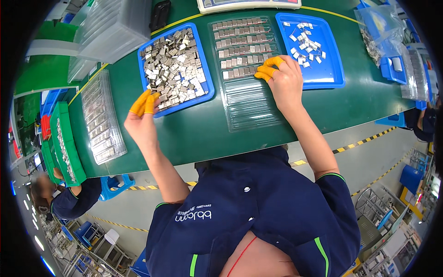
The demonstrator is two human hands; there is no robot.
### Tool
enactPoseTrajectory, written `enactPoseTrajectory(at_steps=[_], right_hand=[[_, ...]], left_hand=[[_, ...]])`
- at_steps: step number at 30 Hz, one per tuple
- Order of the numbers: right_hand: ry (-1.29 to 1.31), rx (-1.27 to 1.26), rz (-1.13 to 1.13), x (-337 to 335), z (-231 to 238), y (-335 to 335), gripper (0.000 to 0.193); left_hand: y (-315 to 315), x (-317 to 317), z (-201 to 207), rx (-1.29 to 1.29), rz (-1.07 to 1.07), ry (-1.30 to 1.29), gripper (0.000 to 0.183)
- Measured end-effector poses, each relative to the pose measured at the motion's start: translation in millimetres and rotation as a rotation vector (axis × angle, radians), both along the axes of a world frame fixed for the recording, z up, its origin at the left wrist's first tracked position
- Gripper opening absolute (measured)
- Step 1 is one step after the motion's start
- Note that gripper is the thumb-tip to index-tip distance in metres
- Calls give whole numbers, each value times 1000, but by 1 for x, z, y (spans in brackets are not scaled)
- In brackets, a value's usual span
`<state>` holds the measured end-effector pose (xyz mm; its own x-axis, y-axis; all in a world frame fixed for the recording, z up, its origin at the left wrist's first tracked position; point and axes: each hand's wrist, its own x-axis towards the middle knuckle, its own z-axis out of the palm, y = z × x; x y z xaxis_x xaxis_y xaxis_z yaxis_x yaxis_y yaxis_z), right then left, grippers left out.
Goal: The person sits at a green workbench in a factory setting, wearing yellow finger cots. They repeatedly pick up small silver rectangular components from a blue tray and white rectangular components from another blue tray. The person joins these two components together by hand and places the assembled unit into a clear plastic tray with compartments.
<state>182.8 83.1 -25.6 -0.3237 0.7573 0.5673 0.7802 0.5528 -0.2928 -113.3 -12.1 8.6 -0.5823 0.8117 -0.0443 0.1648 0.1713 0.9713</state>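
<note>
Yellow finger cots cover the fingertips of both hands. My left hand is at the near-left corner of a blue tray heaped with small silvery metal blocks. Its fingers are pinched together, and what they hold, if anything, is hidden. Over a clear ribbed plastic tray, my right hand has its fingertips closed at the right end of the nearest filled row of metal blocks. Whatever lies between those fingertips is covered. Several rows of blocks fill that tray's far part; its near grooves are bare.
Right of the clear tray, a blue tray holds small white pieces with wires. A filled clear tray and a green bin stand left. Stacked clear trays rise at the back left. Another person's sleeve shows at lower left.
</note>
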Motion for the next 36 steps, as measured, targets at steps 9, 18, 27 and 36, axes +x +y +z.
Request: enactPoseTrajectory(at_steps=[9,18,27,36], right_hand=[[-67,-97,-436,67,5,35,25],[83,-540,-560,75,14,31,26],[179,-353,-569,87,-1,30,21],[492,-345,-489,85,5,21,24]], left_hand=[[16,16,8,-112,-146,549,26],[43,19,-2,-321,-305,993,27],[46,23,-13,-274,-276,975,24],[39,45,-10,-84,-213,-129,23]])
